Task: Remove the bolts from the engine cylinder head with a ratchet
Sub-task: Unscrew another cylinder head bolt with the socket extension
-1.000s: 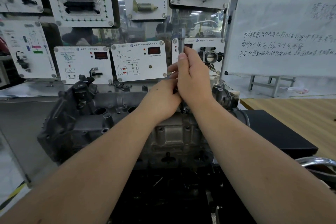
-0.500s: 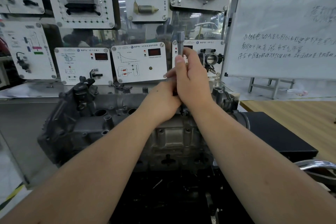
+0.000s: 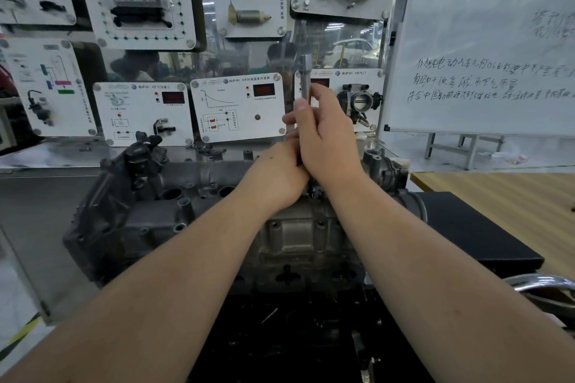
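1. Both hands hide most of the ratchet (image 3: 306,78): only its upper metal shaft shows above the right hand (image 3: 326,140), and its lower end, along with any bolt it may sit on, is lost behind the knuckles. The left hand (image 3: 277,176) has its fingers tucked under the right palm; they seem curled round the tool's lower part, though that contact is hard to make out.
2. The right hand is clenched round the shaft, thumb lying up along it.
3. The tool stands nearly upright, long axis vertical, top end pointing up toward the wall panels (image 3: 238,106). It is over the right-hand part of the engine cylinder head (image 3: 186,199), which lies across the bench with its long axis running left to right.
4. Compared with a second ago, more of the shaft rises above the right hand; the forearms keep almost the same place.
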`<action>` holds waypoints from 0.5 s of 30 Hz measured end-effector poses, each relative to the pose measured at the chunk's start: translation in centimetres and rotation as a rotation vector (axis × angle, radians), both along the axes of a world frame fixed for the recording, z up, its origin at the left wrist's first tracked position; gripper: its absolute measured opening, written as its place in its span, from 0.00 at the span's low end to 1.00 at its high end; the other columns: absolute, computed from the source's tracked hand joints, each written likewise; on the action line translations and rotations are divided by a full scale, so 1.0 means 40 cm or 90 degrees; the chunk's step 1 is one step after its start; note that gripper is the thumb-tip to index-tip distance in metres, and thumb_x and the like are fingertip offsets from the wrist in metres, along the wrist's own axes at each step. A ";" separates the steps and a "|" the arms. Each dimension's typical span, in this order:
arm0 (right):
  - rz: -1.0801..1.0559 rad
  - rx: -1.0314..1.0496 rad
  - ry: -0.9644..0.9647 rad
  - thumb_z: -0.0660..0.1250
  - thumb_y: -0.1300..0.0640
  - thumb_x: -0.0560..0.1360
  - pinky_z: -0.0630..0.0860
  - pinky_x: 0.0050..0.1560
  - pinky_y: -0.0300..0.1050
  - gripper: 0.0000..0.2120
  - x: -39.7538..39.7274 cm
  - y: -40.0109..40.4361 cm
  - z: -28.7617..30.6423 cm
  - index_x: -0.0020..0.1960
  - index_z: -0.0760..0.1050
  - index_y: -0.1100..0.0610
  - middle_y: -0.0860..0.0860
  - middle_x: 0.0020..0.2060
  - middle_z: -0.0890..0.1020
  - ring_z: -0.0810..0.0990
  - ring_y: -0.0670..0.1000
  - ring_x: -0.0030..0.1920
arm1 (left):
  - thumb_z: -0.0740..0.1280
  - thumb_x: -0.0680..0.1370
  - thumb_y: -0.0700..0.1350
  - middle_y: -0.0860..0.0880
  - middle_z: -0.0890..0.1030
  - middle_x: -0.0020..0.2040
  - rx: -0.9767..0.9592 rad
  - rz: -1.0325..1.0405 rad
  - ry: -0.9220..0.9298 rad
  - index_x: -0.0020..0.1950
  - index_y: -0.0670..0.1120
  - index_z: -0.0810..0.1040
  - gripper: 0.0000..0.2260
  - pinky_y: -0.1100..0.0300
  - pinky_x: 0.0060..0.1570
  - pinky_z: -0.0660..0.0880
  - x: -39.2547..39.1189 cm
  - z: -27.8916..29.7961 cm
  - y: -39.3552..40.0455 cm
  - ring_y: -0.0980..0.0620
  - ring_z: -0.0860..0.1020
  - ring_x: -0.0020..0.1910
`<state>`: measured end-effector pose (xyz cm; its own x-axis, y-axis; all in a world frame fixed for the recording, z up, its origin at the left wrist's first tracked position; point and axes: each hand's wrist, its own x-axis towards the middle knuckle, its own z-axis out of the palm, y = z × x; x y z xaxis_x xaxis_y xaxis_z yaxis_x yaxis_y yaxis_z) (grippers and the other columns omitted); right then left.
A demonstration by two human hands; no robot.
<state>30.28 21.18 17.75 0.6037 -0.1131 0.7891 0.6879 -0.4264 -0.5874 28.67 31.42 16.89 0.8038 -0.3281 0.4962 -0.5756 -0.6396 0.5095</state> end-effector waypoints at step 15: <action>-0.035 -0.035 -0.008 0.61 0.47 0.82 0.80 0.47 0.54 0.12 -0.001 0.000 0.002 0.57 0.75 0.54 0.49 0.39 0.85 0.83 0.49 0.43 | 0.63 0.77 0.39 0.51 0.80 0.37 -0.026 0.011 0.003 0.51 0.50 0.77 0.08 0.61 0.30 0.69 0.010 -0.004 0.001 0.54 0.77 0.34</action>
<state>30.22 21.19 17.81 0.5873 -0.1025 0.8028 0.6698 -0.4953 -0.5532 29.06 31.45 16.73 0.8114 -0.2934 0.5054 -0.5623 -0.6276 0.5384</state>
